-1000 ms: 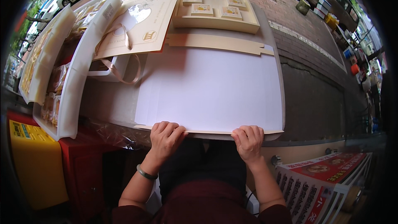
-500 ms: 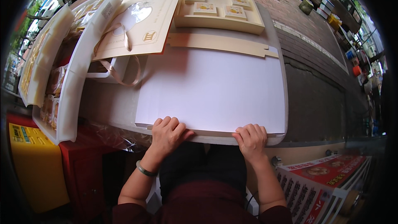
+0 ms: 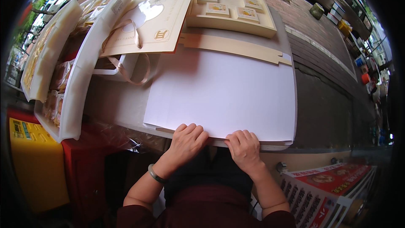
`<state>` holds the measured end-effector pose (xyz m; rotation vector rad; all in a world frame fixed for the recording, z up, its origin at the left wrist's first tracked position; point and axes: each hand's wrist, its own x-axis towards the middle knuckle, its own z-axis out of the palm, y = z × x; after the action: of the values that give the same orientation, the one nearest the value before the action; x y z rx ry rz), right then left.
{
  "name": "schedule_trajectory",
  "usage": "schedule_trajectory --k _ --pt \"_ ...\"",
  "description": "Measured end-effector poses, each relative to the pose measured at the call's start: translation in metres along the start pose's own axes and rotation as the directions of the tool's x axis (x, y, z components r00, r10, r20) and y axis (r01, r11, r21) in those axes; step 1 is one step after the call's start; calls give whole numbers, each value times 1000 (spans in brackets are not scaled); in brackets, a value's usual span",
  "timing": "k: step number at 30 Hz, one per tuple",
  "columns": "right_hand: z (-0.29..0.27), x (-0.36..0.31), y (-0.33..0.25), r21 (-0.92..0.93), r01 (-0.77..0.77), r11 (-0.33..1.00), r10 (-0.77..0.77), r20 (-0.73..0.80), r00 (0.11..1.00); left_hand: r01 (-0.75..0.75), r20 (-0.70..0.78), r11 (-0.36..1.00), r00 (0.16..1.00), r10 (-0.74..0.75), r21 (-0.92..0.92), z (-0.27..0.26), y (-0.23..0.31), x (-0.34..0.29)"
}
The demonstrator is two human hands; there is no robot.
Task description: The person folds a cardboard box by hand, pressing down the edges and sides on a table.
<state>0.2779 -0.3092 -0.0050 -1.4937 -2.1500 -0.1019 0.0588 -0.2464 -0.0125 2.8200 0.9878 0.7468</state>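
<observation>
Counts: one large white card sheet [image 3: 223,97], one cream strip [image 3: 236,48] with a notched right end along its far edge. One cream open box [image 3: 236,26] with six small square packs [image 3: 217,9] inside. One cream gift bag [image 3: 168,17], two ribbon handles [image 3: 147,71] visible. At least two white crates [image 3: 78,105] at left, holding clear-wrapped items [image 3: 63,74], too overlapped to count. One yellow container [image 3: 38,164], lower left.

Sheet lies flat on the grey table [image 3: 114,99], near side at the table's front edge; box beyond it, bag to the far left, partly over the table.

Two bare hands, both at the sheet's near edge, near each other, not touching. Left hand [image 3: 190,140]: back up, fingers curled over the edge, thumb pointing right; grip closed on the edge. Right hand [image 3: 244,147]: fingers bent over the same edge, thumb toward the left hand; also closed on it. Forearms angle inward from the lower edge, elbows bent. One bracelet [image 3: 155,175], left wrist.
</observation>
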Motion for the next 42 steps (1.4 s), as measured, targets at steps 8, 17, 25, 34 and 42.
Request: schedule_trajectory --k 8,17,25,34,42 --pt "-4 -17 23 -114 -24 993 23 -10 1000 49 -37 993 998 -45 104 0 -22 -6" --pt "-5 -31 50 -205 -32 978 14 -91 996 39 -60 997 998 -35 62 3 -23 -6" --pt "-20 -51 67 -287 -113 951 73 -147 986 172 -99 966 983 -155 191 -6 -39 -23" --pt "-31 -65 83 -222 -238 946 211 -138 968 200 -56 969 979 -194 144 -5 -44 -27" --pt "-29 -67 81 -155 -294 943 262 -197 945 217 -105 973 973 -208 82 -2 -43 -30"
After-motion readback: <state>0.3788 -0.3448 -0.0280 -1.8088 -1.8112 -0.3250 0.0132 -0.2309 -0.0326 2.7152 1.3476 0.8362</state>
